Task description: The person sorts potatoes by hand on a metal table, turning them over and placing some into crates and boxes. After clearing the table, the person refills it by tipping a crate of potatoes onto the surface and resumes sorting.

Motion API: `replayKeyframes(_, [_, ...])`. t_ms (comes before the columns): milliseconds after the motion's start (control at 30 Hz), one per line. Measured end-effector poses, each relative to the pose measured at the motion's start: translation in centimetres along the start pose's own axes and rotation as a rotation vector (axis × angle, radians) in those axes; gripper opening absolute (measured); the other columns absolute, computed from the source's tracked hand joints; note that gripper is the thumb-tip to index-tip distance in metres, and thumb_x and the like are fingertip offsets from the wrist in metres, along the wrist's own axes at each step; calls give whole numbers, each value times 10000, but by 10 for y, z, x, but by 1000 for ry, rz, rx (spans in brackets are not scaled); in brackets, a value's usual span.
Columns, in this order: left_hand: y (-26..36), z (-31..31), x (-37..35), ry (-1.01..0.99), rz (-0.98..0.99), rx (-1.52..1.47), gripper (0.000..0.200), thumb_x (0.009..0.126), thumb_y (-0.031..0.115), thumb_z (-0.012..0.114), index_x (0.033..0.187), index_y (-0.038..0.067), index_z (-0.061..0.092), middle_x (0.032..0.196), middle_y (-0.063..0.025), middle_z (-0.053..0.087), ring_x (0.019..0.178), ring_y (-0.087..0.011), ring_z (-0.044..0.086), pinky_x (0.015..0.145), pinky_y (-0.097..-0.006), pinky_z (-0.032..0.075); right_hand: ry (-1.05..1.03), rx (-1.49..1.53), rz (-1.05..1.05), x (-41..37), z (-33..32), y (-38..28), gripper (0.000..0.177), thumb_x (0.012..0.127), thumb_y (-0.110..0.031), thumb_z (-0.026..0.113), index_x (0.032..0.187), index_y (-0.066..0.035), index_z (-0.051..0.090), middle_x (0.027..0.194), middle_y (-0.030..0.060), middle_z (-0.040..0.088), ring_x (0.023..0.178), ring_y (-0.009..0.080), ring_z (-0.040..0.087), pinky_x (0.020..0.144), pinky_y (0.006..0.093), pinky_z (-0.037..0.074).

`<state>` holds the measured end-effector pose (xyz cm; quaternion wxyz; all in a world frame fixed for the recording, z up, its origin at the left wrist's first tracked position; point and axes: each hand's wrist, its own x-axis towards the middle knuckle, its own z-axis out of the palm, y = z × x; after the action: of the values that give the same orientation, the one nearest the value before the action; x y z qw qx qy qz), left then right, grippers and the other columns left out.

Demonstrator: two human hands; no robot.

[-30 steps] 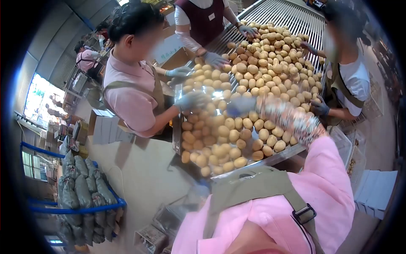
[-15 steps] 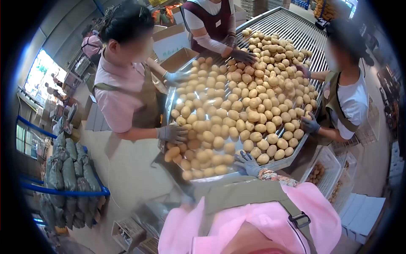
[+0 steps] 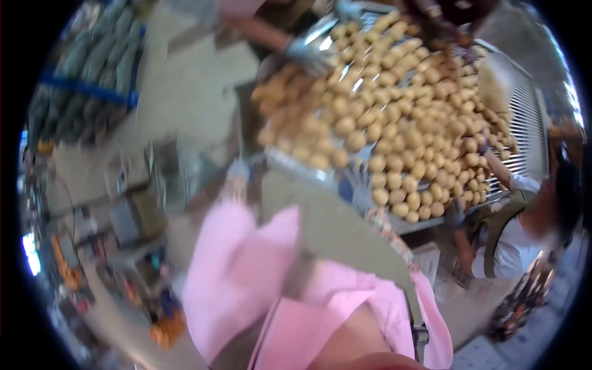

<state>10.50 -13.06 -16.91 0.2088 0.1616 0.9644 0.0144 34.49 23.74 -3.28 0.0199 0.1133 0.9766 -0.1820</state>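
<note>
Head view: heaped, round tan produce (image 3: 394, 123)

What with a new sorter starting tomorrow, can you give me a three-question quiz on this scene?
1. True or false: the round yellow-brown produce lies heaped on the slatted table.
2. The co-worker at the right edge wears a top that is: A white, B black, C red.
3. Fill in: the camera wearer's shirt is ___.
Key: 1 true; 2 A; 3 pink.
</note>
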Motion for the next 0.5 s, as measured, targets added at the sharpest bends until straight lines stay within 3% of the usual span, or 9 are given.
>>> replayKeyframes(100, [-3, -23, -17, -200, -156, -100, 520, 882, 370, 512, 1263, 18, 476, 1242, -224, 517, 1079, -345, 583, 971, -429, 452, -214, 28, 58, -47, -3, -23, 523, 886, -258, 514, 1398, -223, 417, 1550, 89, 209, 1428, 404, 123, 1135, 545, 128])
replayKeyframes(167, [-12, -16, 15, -227, -157, -68, 641, 881, 465, 506, 1355, 45, 403, 1353, -223, 447, 1140, -351, 552, 993, -437, 434, -132, -41, 96, 6, -13, -8, 511, 891, -265, 501, 1393, -219, 425, 1545, 96, 223, 1429, 405, 116, 1139, 540, 119])
replayKeyframes(200, [36, -88, -19, -159, -263, -115, 351, 890, 348, 522, 1145, 123, 610, 1109, -139, 604, 1144, -290, 553, 972, -433, 431, -235, -5, 171, 11, -13, -8, 481, 902, -321, 470, 1368, -204, 459, 1540, 105, 238, 1433, 402, 92, 1146, 535, 78])
replayKeyframes(300, [26, -88, -10, -296, -249, -124, 432, 894, 399, 520, 1215, 115, 569, 1135, -159, 599, 1200, -305, 526, 983, -453, 422, -288, -8, 252, 18, -32, -28, 456, 913, -371, 445, 1340, -217, 488, 1542, 108, 231, 1437, 389, 76, 1151, 527, 40])
replayKeyframes(367, [17, -90, 2, -421, 109, -102, 658, 814, 504, 585, 1279, 44, 516, 1255, -232, 547, 1131, -378, 559, 956, -425, 466, -270, -49, 280, 18, -27, -28, 443, 916, -393, 436, 1321, -227, 505, 1545, 109, 226, 1438, 384, 77, 1150, 525, 34])
replayKeyframes(400, [8, -80, 16, -434, 99, -108, 658, 814, 504, 585, 1279, 44, 516, 1255, -232, 547, 1131, -378, 559, 956, -425, 466, -287, -51, 275, 20, -28, -31, 443, 916, -393, 436, 1321, -227, 505, 1545, 109, 226, 1438, 384, 77, 1150, 525, 34])
replayKeyframes(500, [-21, -65, 50, -904, -21, -249, 618, 787, 501, 645, 1178, 25, 601, 1034, -163, 675, 892, -321, 663, 801, -391, 529, -243, -6, 347, 22, -30, -38, 394, 899, -368, 484, 1246, -202, 572, 1533, 125, 251, 1430, 393, 99, 1145, 520, 72])
